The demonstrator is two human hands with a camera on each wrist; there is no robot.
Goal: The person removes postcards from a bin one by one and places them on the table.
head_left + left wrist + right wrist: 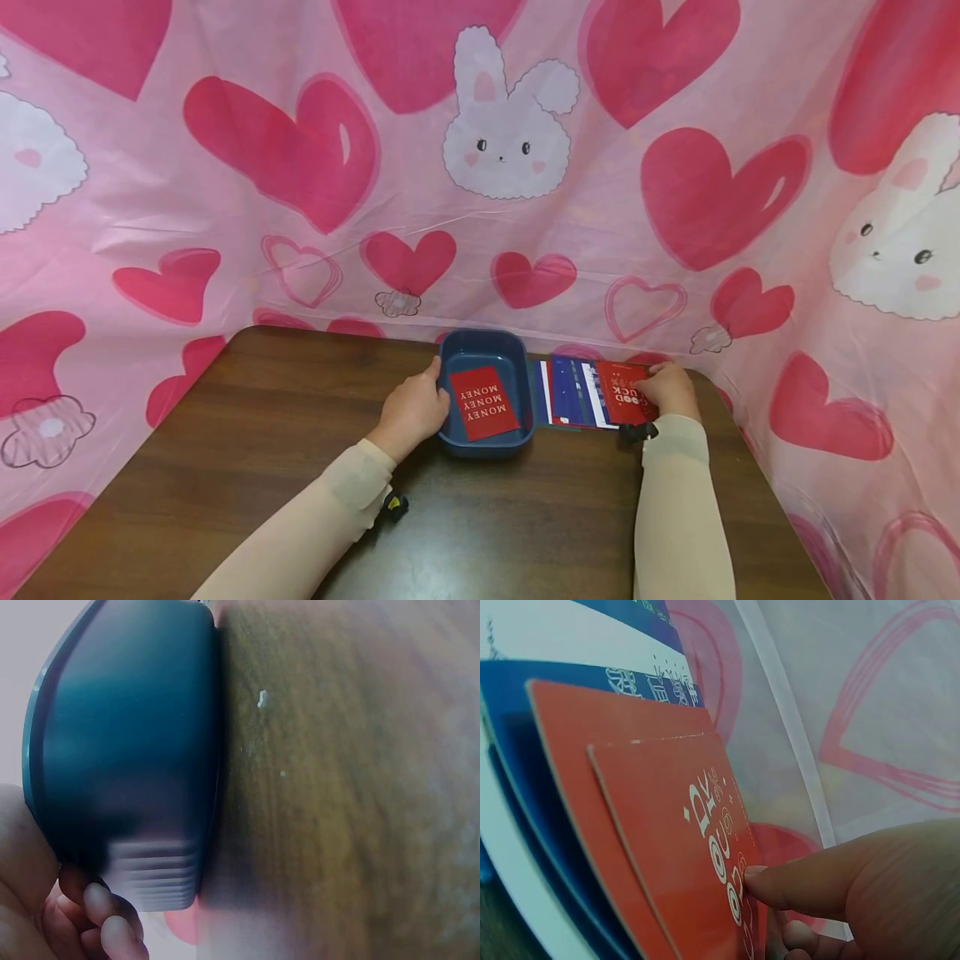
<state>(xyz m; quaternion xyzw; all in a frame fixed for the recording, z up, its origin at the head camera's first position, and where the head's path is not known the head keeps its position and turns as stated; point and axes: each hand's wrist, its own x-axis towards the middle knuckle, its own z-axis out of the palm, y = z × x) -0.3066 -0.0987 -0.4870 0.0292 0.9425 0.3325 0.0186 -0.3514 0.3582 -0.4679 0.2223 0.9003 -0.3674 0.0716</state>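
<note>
Hands work at the far edge of the brown table in the head view. The left hand curls against the left wall of a dark blue tray, which holds one red card printed "MONEY MONEY". Just right of the tray lies a fanned stack of cards, blue and white beneath; the right hand rests on the top red card (the one reading "GOOD LUCK").

From the left wrist, the tray fills the frame, its base flat on the table, and curled fingertips sit at its lower corner, so the hand steadies it rather than lifts.

From the right wrist, a fingertip presses the printed face of the top red card, which overlaps a second red one. Whether the thumb is pinching from below cannot be told.

Judging from this, the step goes best if only the top card is drawn free: slide it toward the near edge of the stack until its rim overhangs, pinch there, and keep the tray braced.
</note>
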